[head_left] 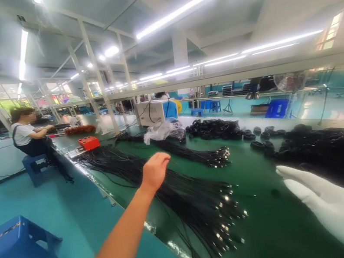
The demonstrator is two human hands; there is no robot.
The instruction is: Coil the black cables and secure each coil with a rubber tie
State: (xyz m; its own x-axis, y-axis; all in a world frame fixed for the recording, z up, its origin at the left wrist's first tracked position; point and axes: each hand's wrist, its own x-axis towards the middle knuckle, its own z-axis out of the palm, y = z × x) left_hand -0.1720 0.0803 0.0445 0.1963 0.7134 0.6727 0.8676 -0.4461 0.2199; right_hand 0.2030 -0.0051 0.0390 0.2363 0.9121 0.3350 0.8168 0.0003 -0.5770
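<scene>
Two hands over cable bundles on the green bench (pixel 275 235)

Left hand (pixel 155 170) hovers above black cables (pixel 201 207), fingers curled, holding nothing; gloved right hand (pixel 333 207) at four o'clock, fingers spread apart.

Scene brightly and evenly lit by rows of fluorescent ceiling tubes (pixel 178 11), several blown out to white. Daylight enters through windows (pixel 4 93) at far left. Glossy green table (pixel 267 227) carries soft reflections; metal tips on the black cables (pixel 204 203) glint. Strong wide-angle distortion bends beams and table edge toward the frame borders. Overall image soft; right hand (pixel 332 203) overexposed and blurred; left hand (pixel 155 170) slightly smeared
</scene>
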